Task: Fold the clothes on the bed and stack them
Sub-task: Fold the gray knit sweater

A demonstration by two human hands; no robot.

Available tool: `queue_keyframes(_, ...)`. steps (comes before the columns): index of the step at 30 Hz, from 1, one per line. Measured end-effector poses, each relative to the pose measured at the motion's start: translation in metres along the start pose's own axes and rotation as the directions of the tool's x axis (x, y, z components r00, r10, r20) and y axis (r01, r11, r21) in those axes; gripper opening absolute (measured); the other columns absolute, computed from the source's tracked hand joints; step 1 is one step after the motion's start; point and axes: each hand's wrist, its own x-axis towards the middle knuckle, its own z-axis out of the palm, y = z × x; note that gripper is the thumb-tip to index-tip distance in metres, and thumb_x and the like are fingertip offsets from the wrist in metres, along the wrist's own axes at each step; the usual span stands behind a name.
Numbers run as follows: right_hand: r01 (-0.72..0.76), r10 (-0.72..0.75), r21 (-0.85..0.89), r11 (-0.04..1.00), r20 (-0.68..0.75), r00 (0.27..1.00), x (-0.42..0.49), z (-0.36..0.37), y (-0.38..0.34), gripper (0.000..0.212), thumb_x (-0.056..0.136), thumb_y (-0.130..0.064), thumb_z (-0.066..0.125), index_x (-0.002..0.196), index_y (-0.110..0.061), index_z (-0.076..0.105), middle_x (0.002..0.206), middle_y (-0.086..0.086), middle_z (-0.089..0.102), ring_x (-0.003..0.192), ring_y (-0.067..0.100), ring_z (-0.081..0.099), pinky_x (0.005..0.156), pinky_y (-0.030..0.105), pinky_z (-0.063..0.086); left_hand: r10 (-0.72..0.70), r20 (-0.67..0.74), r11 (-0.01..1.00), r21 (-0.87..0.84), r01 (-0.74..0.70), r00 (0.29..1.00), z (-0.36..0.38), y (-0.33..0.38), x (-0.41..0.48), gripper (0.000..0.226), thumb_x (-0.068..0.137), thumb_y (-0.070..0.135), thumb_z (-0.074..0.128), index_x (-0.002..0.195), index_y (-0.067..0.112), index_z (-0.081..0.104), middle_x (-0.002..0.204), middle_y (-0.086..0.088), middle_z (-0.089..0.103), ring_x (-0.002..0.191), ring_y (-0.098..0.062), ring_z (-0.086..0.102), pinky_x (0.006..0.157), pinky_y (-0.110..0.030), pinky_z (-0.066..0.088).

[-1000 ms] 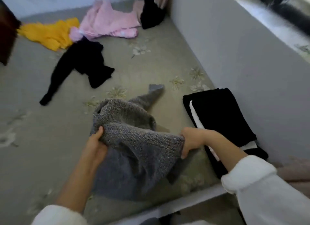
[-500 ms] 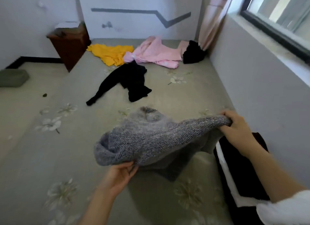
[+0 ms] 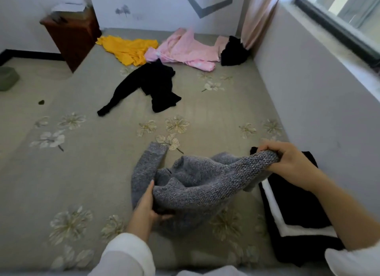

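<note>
We grip grey knit sweater (image 3: 197, 185) both ends: left hand (image 3: 148, 210) grasping, right hand (image 3: 287, 162) pinching, over bed (image 3: 82, 173).

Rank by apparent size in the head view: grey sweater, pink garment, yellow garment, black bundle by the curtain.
1. grey sweater, though it is nearest the camera, which inflates it
2. pink garment
3. yellow garment
4. black bundle

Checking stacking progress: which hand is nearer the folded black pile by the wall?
Right. The right hand grips the grey sweater just over the far edge of the folded black pile; the left hand grips the sweater's other end, further left.
</note>
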Motion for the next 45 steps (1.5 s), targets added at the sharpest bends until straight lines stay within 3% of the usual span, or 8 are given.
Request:
queue_keyframes(5, -0.058, 0.059, 0.04, 0.998, -0.037, 0.998, -0.002, -0.018, -0.007, 0.016, 0.076, 0.001, 0.069, 0.072, -0.013, 0.062, 0.066, -0.007, 0.062, 0.065, 0.002, 0.054, 0.064, 0.016, 0.044, 0.019, -0.059, 0.968, 0.249, -0.003, 0.998, 0.01, 0.032, -0.005, 0.041, 0.092, 0.026, 0.054, 0.126, 0.001, 0.055, 0.094, -0.02, 0.063, 0.086, -0.039, 0.059, 0.049, -0.048, 0.056)
queue_keyframes(15, -0.641, 0.385, -0.562, 0.522, -0.515, 0.766, 0.097, -0.08, 0.023, 0.029, 0.089, -0.033, 0.053, 0.1, -0.01, 0.067, 0.101, 0.021, 0.067, 0.094, 0.036, 0.064, 0.08, 0.038, 0.051, 0.525, 0.051, 0.825, 0.216, -0.522, 0.85, 0.087, 0.204, -0.126, 0.021, 0.094, 0.007, 0.038, 0.075, 0.013, 0.044, 0.082, -0.01, 0.05, 0.076, -0.023, 0.051, 0.1, -0.05, 0.034)
queue_keyframes(20, -0.471, 0.516, 0.238, 0.849, -0.566, 0.643, 0.157, -0.102, -0.019, 0.009, 0.094, -0.013, 0.051, 0.091, -0.008, 0.059, 0.093, 0.016, 0.059, 0.076, 0.031, 0.061, 0.047, 0.037, 0.057, 0.724, 0.213, 0.641, 0.143, -0.754, 0.656, 0.138, 0.273, -0.191, 0.023, 0.096, 0.013, 0.039, 0.075, 0.015, 0.049, 0.084, -0.007, 0.053, 0.077, -0.018, 0.052, 0.073, -0.035, 0.043)
queue_keyframes(25, -0.189, 0.101, -0.002, 0.982, -0.839, 0.535, 0.18, -0.114, -0.054, 0.018, 0.084, -0.007, 0.047, 0.094, -0.004, 0.061, 0.091, 0.014, 0.057, 0.092, 0.024, 0.051, 0.082, 0.035, 0.04, 0.842, 0.368, 0.483, -0.189, -0.855, 0.395, 0.147, 0.306, -0.227, 0.016, 0.072, 0.006, 0.059, 0.085, 0.007, 0.068, 0.093, -0.008, 0.069, 0.092, -0.019, 0.064, 0.092, -0.032, 0.048)
queue_keyframes(29, -0.096, -0.097, -0.168, 0.981, -0.857, 0.506, 0.161, -0.105, -0.069, 0.044, 0.085, 0.003, 0.046, 0.127, -0.005, 0.056, 0.139, 0.015, 0.048, 0.127, 0.019, 0.038, 0.102, 0.014, 0.024, 0.838, 0.486, 0.437, -0.324, -0.839, 0.248, 0.108, 0.312, -0.217, 0.081, 0.034, 0.011, 0.081, 0.112, -0.001, 0.059, 0.111, -0.014, 0.063, 0.104, -0.026, 0.062, 0.098, -0.035, 0.047)
queue_keyframes(34, -0.134, -0.139, -0.293, 0.947, -0.746, 0.652, 0.115, -0.064, -0.021, 0.046, 0.075, 0.0, 0.049, 0.117, -0.009, 0.066, 0.141, 0.011, 0.048, 0.132, 0.025, 0.041, 0.109, 0.022, 0.024, 0.83, 0.422, 0.454, -0.128, -0.882, 0.365, 0.041, 0.262, -0.159, 0.024, 0.075, 0.001, 0.056, 0.088, 0.009, 0.074, 0.098, -0.008, 0.069, 0.089, -0.019, 0.067, 0.079, -0.026, 0.054)
queue_keyframes(40, -0.365, 0.179, -0.333, 0.869, -0.476, 0.861, 0.064, 0.015, 0.076, 0.044, 0.078, 0.007, 0.063, 0.117, -0.013, 0.066, 0.148, 0.005, 0.043, 0.136, 0.026, 0.04, 0.107, 0.031, 0.031, 0.686, 0.08, 0.72, 0.073, -0.69, 0.724, -0.018, 0.158, -0.076, 0.059, 0.081, -0.014, 0.031, 0.033, 0.009, 0.057, 0.048, -0.002, 0.056, 0.043, -0.006, 0.055, 0.041, -0.013, 0.043)
queue_keyframes(45, -0.547, 0.52, -0.45, 0.706, -0.195, 0.831, 0.016, 0.096, 0.16, 0.041, 0.089, -0.01, 0.06, 0.129, -0.018, 0.058, 0.153, -0.001, 0.034, 0.136, 0.02, 0.04, 0.106, 0.031, 0.037, 0.271, -0.279, 0.96, 0.006, -0.28, 0.921, -0.08, 0.072, 0.018, 0.027, 0.08, -0.013, 0.03, 0.061, 0.006, 0.037, 0.065, -0.01, 0.038, 0.061, -0.022, 0.039, 0.037, -0.019, 0.043)
